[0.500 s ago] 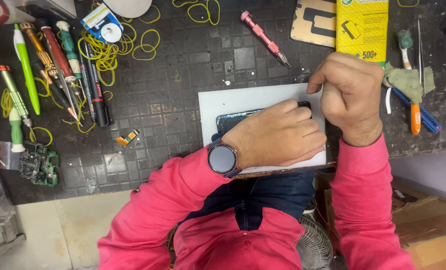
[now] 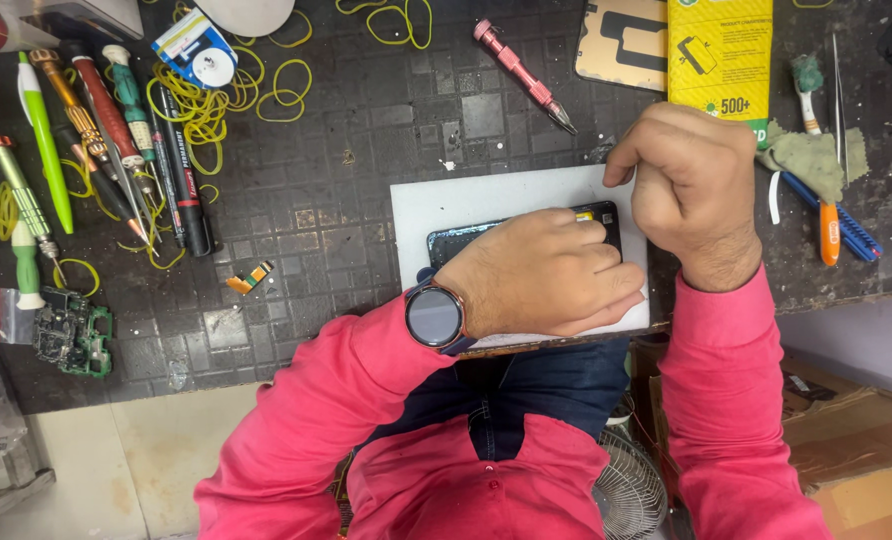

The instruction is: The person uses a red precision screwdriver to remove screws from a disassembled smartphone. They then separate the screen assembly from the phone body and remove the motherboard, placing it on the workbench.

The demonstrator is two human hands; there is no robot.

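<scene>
My left hand (image 2: 541,272), with a round watch (image 2: 434,317) on its wrist, lies flat over a dark opened phone (image 2: 458,241) and presses it onto a white board (image 2: 466,200). My right hand (image 2: 691,180) is curled into a loose fist at the phone's right end, fingertips pinched together near the board's top right corner. What the fingers pinch is hidden. A yellow part shows at the phone's upper right corner (image 2: 586,214). Both sleeves are pink.
Screwdrivers, markers (image 2: 181,170) and yellow rubber bands lie at the left. A green circuit board (image 2: 74,333) sits lower left. A pink screwdriver (image 2: 521,72), a phone back cover (image 2: 621,40), a yellow box (image 2: 721,55), tweezers and an orange-handled tool (image 2: 828,230) lie at the top right.
None of note: both hands stay over the phone, the right hand's fingers have shifted only slightly.
</scene>
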